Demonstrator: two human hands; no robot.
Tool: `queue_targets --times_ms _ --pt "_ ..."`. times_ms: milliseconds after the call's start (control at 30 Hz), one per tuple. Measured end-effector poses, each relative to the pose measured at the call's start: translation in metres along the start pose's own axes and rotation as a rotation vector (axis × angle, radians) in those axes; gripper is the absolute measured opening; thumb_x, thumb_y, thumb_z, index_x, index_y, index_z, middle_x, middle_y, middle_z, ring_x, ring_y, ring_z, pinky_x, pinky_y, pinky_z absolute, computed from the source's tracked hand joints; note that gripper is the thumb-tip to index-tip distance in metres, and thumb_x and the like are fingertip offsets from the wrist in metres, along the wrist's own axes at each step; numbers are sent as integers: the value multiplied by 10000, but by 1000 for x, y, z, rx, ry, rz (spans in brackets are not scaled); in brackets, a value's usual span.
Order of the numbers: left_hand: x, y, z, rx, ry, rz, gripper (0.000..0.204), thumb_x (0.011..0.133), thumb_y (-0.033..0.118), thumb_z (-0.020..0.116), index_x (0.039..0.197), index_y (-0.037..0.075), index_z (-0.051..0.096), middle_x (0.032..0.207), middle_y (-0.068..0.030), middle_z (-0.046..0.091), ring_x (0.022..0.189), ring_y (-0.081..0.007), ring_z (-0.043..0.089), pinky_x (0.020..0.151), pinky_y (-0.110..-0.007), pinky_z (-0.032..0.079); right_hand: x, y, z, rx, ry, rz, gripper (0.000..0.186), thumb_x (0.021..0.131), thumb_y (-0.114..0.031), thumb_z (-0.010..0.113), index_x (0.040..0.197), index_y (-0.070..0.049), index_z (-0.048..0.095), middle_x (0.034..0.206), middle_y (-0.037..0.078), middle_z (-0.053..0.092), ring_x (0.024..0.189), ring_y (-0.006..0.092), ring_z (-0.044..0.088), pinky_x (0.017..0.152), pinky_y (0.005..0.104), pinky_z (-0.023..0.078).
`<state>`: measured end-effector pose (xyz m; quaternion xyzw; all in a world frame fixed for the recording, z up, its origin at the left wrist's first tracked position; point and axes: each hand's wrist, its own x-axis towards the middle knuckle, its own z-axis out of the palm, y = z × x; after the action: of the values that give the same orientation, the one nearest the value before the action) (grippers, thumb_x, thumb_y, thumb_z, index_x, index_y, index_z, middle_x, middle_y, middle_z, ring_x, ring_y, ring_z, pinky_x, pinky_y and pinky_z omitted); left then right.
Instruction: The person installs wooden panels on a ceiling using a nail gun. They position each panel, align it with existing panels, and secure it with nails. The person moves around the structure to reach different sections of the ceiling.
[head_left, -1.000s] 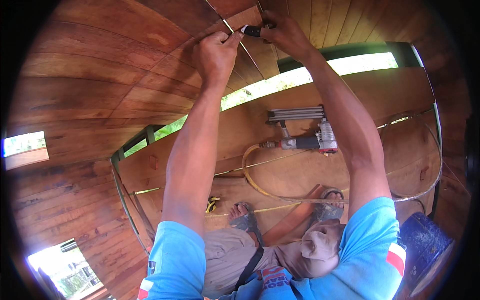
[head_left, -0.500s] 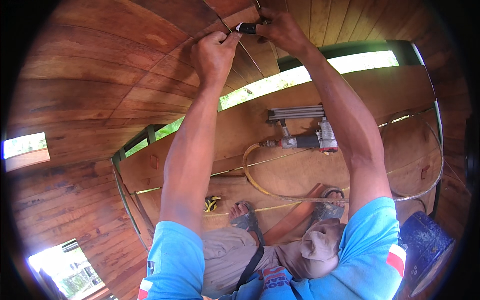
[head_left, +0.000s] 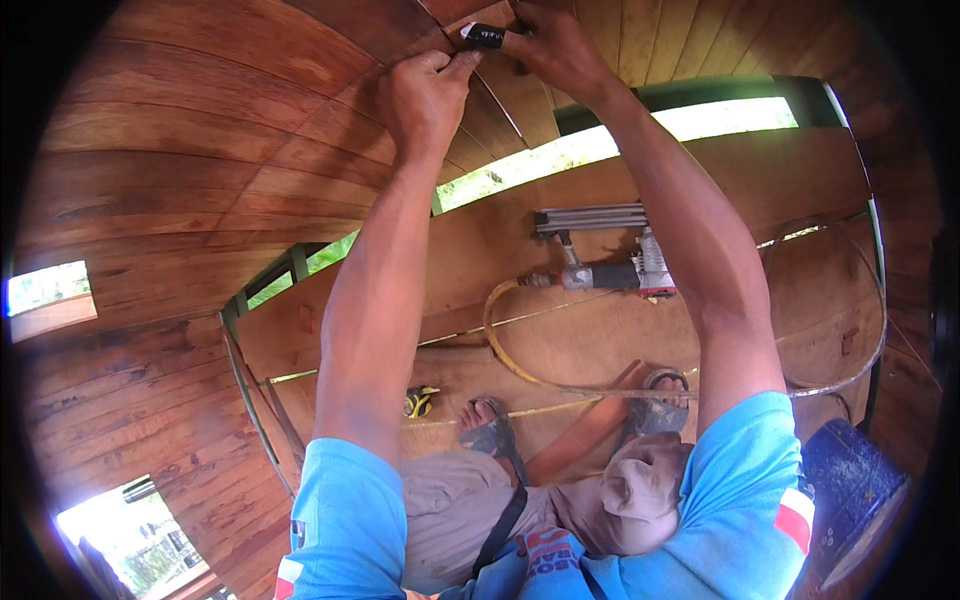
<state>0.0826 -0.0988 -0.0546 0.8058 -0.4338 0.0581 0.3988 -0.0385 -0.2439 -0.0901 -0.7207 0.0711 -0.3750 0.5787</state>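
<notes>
Both arms reach up to the wooden boards (head_left: 270, 60) in front of me. My left hand (head_left: 422, 95) is closed with its knuckles up, thumb and forefinger pressed together at a narrow seam between boards. Whatever may be in that pinch is too small to make out. My right hand (head_left: 562, 52) is closed on a short black object (head_left: 483, 36) with a whitish end, its exact kind unclear. This object lies across the seam, just above the left fingertips. Some right fingers are hidden near the top of the picture.
Below the hands, a nail gun (head_left: 610, 272) rests on a plywood bench (head_left: 600, 335) with its yellowish hose (head_left: 520, 375) looped around. A black-and-yellow tape measure (head_left: 420, 401) lies near my sandalled foot (head_left: 488, 425). At the right stands a blue drum (head_left: 850, 490). Window openings (head_left: 140, 540) break the left wall.
Both hands and the black object have shifted slightly up in the picture. The black object has turned a little, and its pale marking shows more. Both hands keep their closed pose.
</notes>
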Motion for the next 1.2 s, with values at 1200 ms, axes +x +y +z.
queue_targets --times_ms 1200 --pt "-2 5 -15 342 -33 203 291 873 297 720 738 39 707 713 -214 669 711 -410 681 647 -512 512 -1 -6 11 -135 31 94 398 889 -312 777 1156 -41 660 880 58 676 774 110 620 634 290 506"
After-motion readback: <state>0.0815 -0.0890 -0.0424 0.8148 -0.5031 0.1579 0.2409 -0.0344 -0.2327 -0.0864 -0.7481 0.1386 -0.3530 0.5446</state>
